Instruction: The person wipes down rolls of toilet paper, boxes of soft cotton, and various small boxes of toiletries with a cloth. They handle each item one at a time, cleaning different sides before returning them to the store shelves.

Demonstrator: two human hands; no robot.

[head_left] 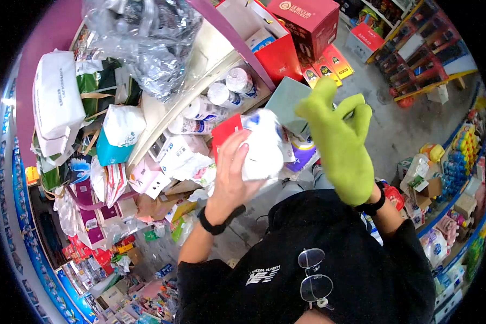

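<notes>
My left hand (233,173) is bare and wraps around a white plastic-wrapped pack (264,143) with a red panel at its left edge, held up in front of a shelf. My right hand (343,140) wears a lime-green glove; its fingers are spread and raised just to the right of the pack, holding nothing that I can see. Both wrists carry black bands.
A shelf (210,70) on the left holds white rolls (224,93), bags and boxes, with a clear plastic bag (140,38) on top. Red cartons (308,24) stand on the floor beyond. Goods line the aisle at the right (459,156). Glasses (313,275) hang from my black top.
</notes>
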